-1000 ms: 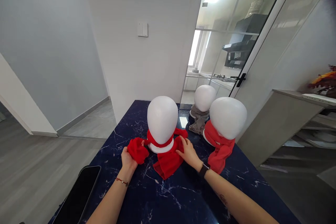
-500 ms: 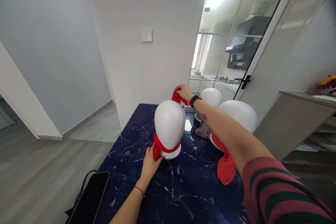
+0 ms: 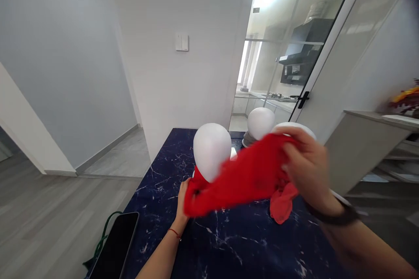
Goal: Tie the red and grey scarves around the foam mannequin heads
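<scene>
A white mannequin head (image 3: 212, 148) stands upright on the dark blue marbled table. A red scarf (image 3: 248, 174) is gathered at its neck on the left and stretches out in front of it to the right, blurred by motion. My right hand (image 3: 306, 165) is closed on the scarf's right part, in front of the heads behind. At the left of the neck, my left hand (image 3: 183, 200) is closed on the scarf's other part; its fingertips are partly hidden by the cloth.
Two more white heads stand behind at right: one (image 3: 261, 123) with grey cloth at its base, another (image 3: 296, 126) mostly hidden by my right hand. Red cloth (image 3: 281, 205) hangs near the latter. A black phone (image 3: 114, 246) with a green cord lies at the table's left edge.
My right hand has come from behind the mannequin head forward and to the right, pulling the scarf across its front. My left hand stays at the neck's left side.
</scene>
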{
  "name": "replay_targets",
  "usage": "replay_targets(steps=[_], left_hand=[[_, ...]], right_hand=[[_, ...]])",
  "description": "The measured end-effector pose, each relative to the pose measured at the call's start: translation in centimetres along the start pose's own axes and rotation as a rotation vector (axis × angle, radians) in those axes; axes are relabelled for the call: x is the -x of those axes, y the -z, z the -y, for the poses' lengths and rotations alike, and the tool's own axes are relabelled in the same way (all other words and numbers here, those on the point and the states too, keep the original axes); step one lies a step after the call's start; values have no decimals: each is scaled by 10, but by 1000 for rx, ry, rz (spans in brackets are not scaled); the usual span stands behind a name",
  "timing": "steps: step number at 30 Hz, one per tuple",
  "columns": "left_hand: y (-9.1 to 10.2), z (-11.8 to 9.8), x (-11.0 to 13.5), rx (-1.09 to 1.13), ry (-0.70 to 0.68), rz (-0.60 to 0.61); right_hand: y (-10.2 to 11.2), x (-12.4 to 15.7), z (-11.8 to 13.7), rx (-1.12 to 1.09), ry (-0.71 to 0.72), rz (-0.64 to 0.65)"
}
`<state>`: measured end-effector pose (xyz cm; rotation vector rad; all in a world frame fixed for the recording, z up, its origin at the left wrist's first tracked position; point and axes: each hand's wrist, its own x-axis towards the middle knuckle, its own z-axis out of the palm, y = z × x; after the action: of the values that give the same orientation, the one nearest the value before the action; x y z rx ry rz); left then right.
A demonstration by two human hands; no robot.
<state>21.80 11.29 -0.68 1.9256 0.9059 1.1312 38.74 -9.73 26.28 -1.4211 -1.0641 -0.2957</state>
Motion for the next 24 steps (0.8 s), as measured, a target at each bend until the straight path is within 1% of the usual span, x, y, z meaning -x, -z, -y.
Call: replay_targets(steps=[1,2,3,4,5,6,8,9,10,11,13,15,16,17,20,21,22,24], left_hand=[[0,1,0,8,8,-7],[0,2,0,10,18,-7],[0,2,0,7,24,-3],[0,2,1,1,25,-4],[1,2,1,-8,20,0],[2,1,1,-18,10,7],[3,-1,3,-36,-16,25],[4,-2,3,-43,-28,34],[5,-3,4,-46,-37,43],[5,-4,5,-48,-43,52],[6,-5,5,-46,-44,62],[6,-6,5,-42,-39,63],[6,-6,5,-40,-37,63],[6,-6,5,-38,-36,64],[6,-7,4,-30,-26,77],[6,-8,4,-26,-22,82],[6,-8,4,-21,-18,84],[7,-9,5,-14,-13,85]], right_hand=[[24,13,-11,83,-45,-178],[43,26,-24,191,-50,-342],[57,42,-37,269,-23,-481],[65,58,-52,333,-37,-475],[68,77,-66,376,-59,-371],[67,97,-80,386,-65,-183],[55,138,-107,346,-40,239],[47,157,-120,358,-50,365],[40,173,-131,409,-80,468],[33,186,-141,497,-125,536],[23,199,-157,724,-217,608],[17,195,-168,906,-267,661],[14,187,-171,958,-274,711],[11,176,-172,994,-271,792],[-4,125,-168,1057,-244,1061],[-11,103,-166,1067,-235,1103],[-19,80,-163,1070,-227,1105],[-37,28,-159,1080,-231,1021]])
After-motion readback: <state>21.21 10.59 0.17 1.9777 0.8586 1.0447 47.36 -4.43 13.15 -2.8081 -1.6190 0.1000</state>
